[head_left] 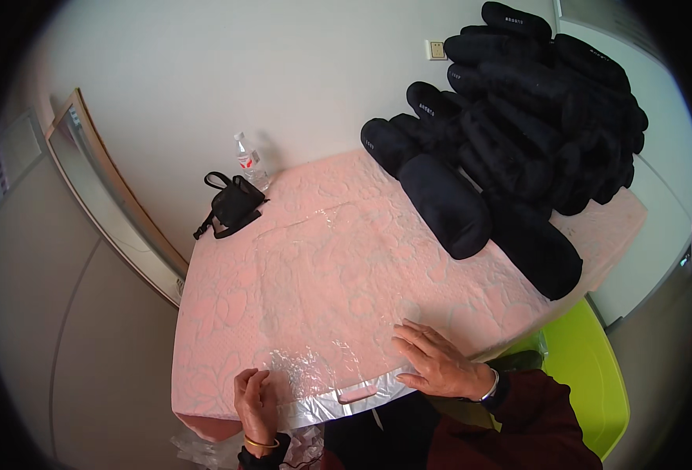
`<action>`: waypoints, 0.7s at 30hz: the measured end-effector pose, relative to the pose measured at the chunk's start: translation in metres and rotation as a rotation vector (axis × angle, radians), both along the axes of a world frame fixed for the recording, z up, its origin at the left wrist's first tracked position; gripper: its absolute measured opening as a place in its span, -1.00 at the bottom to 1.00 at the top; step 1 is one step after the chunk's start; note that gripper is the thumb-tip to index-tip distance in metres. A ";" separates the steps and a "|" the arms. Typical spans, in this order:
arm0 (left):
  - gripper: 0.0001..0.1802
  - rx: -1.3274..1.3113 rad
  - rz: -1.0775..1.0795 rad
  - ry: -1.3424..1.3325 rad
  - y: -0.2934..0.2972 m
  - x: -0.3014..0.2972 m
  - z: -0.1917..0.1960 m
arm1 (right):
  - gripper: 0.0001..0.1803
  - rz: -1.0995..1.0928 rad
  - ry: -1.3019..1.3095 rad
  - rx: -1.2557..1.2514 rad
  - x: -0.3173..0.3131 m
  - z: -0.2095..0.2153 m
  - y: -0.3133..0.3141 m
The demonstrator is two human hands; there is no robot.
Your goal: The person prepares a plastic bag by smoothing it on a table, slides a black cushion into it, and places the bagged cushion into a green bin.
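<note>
Currently a clear plastic bag (326, 290) is spread flat on the pink quilted table cover (220, 313), its handle-cut mouth at the near edge and its closed end lying toward the far side, so that its long axis is run away from the person, tilted slightly toward the small black pouch (234, 202). The right hand (438, 362) is laid palm down on the near right part of the bag, fingers spread and extended, nothing being gripped. The left hand (256, 398) is curled at the near left corner, fingers bent onto the crinkled film; whether the film is actually pinched cannot be told. A slip is judged possible: the thin film could be dragged or wrinkled across the cover if one hand is pressed harder than the other, and the mouth edge, which overhangs the table edge, could be folded under. A water bottle (249, 159) is stood beyond the pouch, and a pile of black padded slippers (518, 125) is heaped on the far right, apart from the bag.
</note>
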State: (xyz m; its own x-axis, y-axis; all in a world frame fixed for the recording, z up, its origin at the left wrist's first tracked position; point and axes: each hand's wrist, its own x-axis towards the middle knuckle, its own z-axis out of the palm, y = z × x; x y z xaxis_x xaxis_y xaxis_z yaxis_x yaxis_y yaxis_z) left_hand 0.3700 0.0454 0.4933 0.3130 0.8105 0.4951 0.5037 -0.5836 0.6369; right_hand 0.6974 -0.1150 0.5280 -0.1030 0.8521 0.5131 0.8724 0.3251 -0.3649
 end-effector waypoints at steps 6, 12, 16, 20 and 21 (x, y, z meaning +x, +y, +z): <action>-0.36 0.231 -0.204 0.334 -0.042 0.048 0.030 | -0.26 0.050 -0.039 -0.073 -0.010 -0.011 0.009; 0.04 0.296 -0.458 0.528 -0.050 0.098 0.010 | -0.07 0.096 -0.135 -0.149 -0.021 -0.019 0.026; 0.20 0.293 -0.400 0.633 -0.033 0.079 0.002 | 0.09 0.067 -0.213 -0.252 -0.005 -0.022 0.017; 0.27 0.249 -0.327 0.666 -0.014 0.045 0.011 | 0.17 0.011 -0.162 -0.312 0.011 -0.020 0.009; 0.29 0.242 -0.299 0.677 -0.012 0.040 0.011 | 0.15 0.007 -0.162 -0.310 0.013 -0.018 0.010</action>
